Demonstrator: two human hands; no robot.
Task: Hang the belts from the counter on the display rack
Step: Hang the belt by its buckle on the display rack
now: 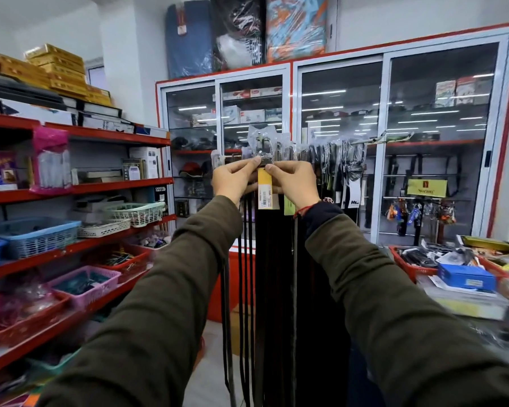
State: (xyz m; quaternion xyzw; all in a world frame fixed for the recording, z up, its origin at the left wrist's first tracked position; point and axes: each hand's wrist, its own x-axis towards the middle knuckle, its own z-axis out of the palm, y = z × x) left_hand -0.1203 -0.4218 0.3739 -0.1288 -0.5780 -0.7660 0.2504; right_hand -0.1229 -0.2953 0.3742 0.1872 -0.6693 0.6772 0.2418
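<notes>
On the far left stand red shelves (80, 188) with plastic baskets (39, 235) and boxes. The person stands in front of the rack (365, 141) with both arms raised, in dark green sleeves (171, 289). The left hand (234, 177) is closed, with thumb and fingers pinching the left side of a belt (266, 259) at its buckle (265, 158). The buckle sits just between the two hands, at the level of the fingertips, wrapped in clear plastic. A yellow tag (265, 186) hangs straight below the buckle, between the palms. The right hand (296, 183) is also closed and grips the right side of the same buckle; a red thread is around its wrist. The dark strap falls down between the forearms, together with other belts already hanging. I cannot tell if the buckle is on the hook. To the right, more belts (347, 168) hang along the rack, in front of a glass cabinet (388, 142). At the far right is the counter (467, 301) with a red tray (412, 267) and a blue box (466, 276).
</notes>
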